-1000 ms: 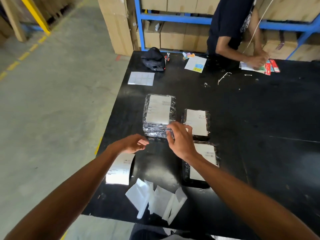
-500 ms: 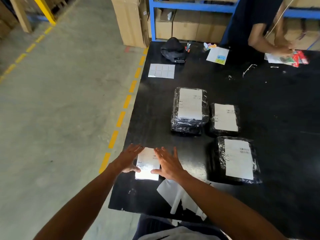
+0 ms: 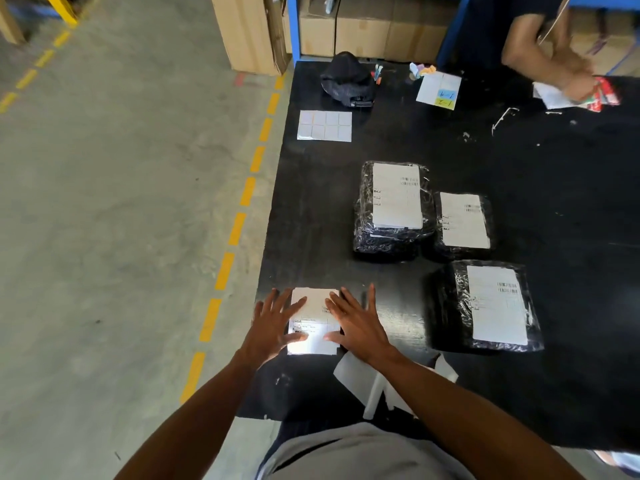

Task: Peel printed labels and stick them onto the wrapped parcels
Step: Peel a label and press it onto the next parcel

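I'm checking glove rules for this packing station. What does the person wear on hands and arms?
Nothing: the left hand and right hand are ungloved, with no rings, watch or wristband visible. The left forearm and right forearm are bare, no sleeve showing.

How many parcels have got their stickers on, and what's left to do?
Done: three black plastic-wrapped parcels each carry a white label. In hand: the left hand and right hand press flat on a white printed label sheet lying on the black table. Left: that label needs peeling and sticking, though no unlabelled parcel is in view.
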